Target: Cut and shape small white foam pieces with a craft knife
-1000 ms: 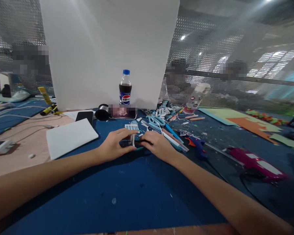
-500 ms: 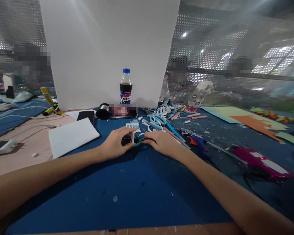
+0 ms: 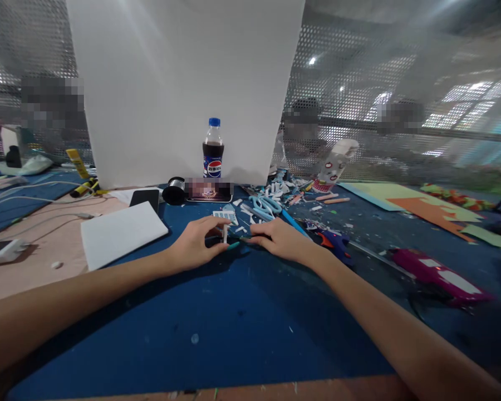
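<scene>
My left hand (image 3: 194,242) is curled over the blue mat, thumb and fingers closed around a small white piece (image 3: 225,234) that stands on edge. A short teal tip (image 3: 233,245) shows at that thumb; I cannot tell whether it is a nail or a strip. To the right, my right hand (image 3: 281,239) has its thumb and forefinger pinched on a thin dark sliver (image 3: 245,239), too small to name, pointing at the white piece. Just behind the hands lie a small white-and-blue windowed piece (image 3: 224,215) and light blue scissors (image 3: 267,206).
A cola bottle (image 3: 213,150) and a lit phone (image 3: 209,191) stand behind, by a spool (image 3: 174,192). White scraps (image 3: 281,189) are heaped at the back. On the right lie a blue glue gun (image 3: 337,245) and a magenta tool (image 3: 438,275); a white board (image 3: 123,236) is left.
My right hand has drawn slightly back to the right, widening the gap between the hands. My left hand still grips the white piece. The view has shifted a little.
</scene>
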The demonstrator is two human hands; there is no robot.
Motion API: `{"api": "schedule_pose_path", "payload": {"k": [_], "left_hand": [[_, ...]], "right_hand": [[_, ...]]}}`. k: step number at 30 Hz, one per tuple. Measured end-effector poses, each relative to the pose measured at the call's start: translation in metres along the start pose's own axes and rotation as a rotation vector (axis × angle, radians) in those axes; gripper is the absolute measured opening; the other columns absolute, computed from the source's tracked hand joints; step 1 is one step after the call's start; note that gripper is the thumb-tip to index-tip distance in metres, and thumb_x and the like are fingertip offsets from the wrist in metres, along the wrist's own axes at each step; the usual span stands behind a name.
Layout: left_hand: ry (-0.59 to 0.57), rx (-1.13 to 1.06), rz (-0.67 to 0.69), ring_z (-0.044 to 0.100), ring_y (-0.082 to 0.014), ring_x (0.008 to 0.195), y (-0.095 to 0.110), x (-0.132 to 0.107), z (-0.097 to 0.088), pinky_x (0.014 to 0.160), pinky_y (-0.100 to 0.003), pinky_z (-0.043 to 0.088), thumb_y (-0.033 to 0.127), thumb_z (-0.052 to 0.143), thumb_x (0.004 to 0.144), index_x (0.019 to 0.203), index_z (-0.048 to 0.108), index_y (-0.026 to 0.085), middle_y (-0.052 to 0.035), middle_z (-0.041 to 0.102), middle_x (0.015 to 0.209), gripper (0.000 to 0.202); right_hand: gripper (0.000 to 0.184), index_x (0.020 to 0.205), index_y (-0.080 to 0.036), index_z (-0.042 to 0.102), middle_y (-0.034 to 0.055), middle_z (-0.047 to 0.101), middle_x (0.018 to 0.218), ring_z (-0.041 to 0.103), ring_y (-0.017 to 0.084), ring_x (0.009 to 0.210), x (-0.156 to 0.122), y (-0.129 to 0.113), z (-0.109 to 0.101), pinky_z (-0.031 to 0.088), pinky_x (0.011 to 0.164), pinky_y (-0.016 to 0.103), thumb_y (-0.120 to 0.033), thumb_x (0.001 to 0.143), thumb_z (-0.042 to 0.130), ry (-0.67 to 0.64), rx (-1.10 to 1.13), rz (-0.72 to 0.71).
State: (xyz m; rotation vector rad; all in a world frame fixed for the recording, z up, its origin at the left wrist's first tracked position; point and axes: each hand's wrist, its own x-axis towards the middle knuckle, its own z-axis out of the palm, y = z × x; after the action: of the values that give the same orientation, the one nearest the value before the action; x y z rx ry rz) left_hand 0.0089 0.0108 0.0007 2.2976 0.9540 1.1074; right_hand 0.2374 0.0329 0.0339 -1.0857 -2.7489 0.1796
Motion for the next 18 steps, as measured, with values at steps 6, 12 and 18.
{"api": "schedule_pose_path", "payload": {"k": [6,12,18], "left_hand": [[0.022,-0.018,-0.052,0.064,-0.0180,0.082,-0.001,0.000,-0.001,0.075,-0.035,0.054,0.021,0.061,0.075,0.109,0.053,0.015,-0.0080,0.064,0.094,0.035],[-0.005,-0.126,-0.090,0.064,-0.0173,0.082,-0.007,0.002,-0.001,0.077,-0.036,0.053,0.020,0.063,0.072,0.107,0.053,0.015,-0.0068,0.064,0.093,0.037],[-0.014,-0.171,-0.138,0.064,-0.0182,0.083,-0.007,0.002,-0.002,0.077,-0.036,0.053,0.018,0.064,0.069,0.105,0.054,0.015,-0.0070,0.064,0.093,0.037]], "right_hand": [[0.029,0.067,-0.018,0.049,-0.0017,0.053,0.058,0.048,0.012,0.056,0.001,-0.002,-0.001,0.029,0.057,0.025,-0.034,0.089,0.041,-0.026,-0.045,-0.001],[0.019,0.074,-0.018,0.054,0.0022,0.064,0.075,0.057,0.016,0.068,0.002,-0.013,0.004,0.034,0.063,0.029,-0.026,0.088,0.044,-0.054,-0.204,0.016],[0.021,0.076,-0.019,0.055,0.0028,0.064,0.073,0.058,0.017,0.065,0.001,-0.016,0.004,0.033,0.057,0.028,-0.029,0.089,0.041,-0.056,-0.272,0.009]]}}
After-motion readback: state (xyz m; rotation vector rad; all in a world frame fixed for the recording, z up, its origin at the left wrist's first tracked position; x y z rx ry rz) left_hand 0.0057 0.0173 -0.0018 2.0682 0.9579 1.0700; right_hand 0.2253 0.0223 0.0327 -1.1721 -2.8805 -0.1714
